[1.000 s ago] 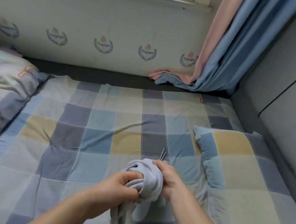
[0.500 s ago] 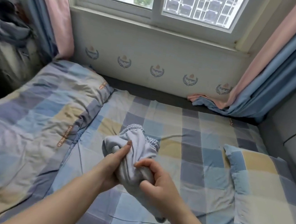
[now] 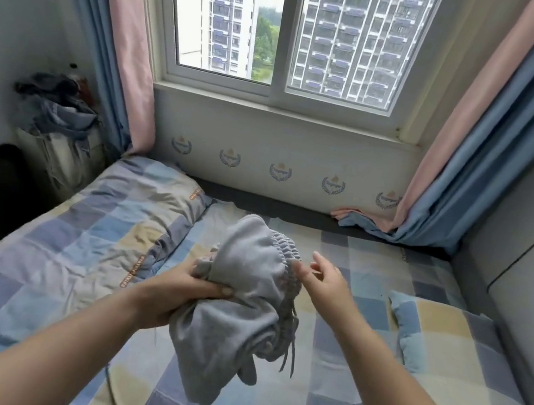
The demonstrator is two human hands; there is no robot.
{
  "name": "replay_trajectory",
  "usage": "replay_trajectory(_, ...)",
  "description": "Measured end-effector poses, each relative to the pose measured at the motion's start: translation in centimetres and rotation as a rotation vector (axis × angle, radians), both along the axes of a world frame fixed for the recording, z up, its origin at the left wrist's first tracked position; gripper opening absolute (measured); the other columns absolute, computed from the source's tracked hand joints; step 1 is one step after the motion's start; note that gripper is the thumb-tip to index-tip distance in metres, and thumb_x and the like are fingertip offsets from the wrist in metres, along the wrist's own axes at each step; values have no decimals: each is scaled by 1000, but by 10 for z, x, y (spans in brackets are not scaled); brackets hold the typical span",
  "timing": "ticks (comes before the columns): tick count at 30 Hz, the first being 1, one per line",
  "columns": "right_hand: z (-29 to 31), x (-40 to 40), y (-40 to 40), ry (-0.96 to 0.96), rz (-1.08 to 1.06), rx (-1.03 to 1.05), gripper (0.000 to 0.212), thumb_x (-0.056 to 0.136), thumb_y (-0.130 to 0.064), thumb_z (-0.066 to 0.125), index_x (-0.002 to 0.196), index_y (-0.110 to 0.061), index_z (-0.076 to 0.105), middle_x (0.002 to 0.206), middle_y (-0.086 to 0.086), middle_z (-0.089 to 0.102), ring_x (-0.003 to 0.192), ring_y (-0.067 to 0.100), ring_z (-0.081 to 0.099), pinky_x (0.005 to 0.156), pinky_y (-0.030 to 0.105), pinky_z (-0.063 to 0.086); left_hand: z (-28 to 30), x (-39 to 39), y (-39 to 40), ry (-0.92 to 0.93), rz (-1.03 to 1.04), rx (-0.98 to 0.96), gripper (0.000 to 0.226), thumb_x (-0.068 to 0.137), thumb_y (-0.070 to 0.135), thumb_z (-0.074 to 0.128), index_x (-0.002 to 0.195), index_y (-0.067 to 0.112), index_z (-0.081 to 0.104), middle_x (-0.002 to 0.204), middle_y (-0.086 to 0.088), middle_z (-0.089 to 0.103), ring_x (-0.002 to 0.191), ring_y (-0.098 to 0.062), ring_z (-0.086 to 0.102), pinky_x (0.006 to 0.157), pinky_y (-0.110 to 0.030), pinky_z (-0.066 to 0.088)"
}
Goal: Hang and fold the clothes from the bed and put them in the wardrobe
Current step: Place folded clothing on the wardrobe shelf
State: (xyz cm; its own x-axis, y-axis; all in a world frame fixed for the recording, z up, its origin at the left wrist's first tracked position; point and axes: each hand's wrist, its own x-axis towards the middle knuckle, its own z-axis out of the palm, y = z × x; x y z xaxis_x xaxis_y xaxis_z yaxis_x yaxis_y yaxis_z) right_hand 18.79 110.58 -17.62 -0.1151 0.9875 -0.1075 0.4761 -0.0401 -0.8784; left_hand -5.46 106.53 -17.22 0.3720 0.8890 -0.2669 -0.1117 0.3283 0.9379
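Folding step: left hand point(image 3: 183, 288) clenches bunched grey shorts point(image 3: 236, 305); right hand point(image 3: 323, 278) open, empty, beside waistband. Next: grasp waistband, spread flat.

Soft daylight enters through the window point(image 3: 284, 28), the one bright area; the sky there is nearly blown out. The room is evenly lit, with faint shadows under the garment point(image 3: 234, 319) and in the folds of the quilt point(image 3: 79, 243). The left corner is dim and smeared by blur. The wide lens bends the curtains point(image 3: 497, 132) and wall edges outward. The forearms at the bottom look stretched.
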Motion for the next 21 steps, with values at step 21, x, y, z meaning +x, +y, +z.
replay_trajectory(21, 109, 17, -111, 117, 433, 380, 46, 85, -4, 62, 129, -14, 53, 121, 4, 63, 111, 17, 59, 99, 38, 46, 131, 109, -86, 358, 236, 316, 39, 89, 27, 66, 126, 22, 54, 116, -7, 65, 99, -18, 67, 77, -34, 58)
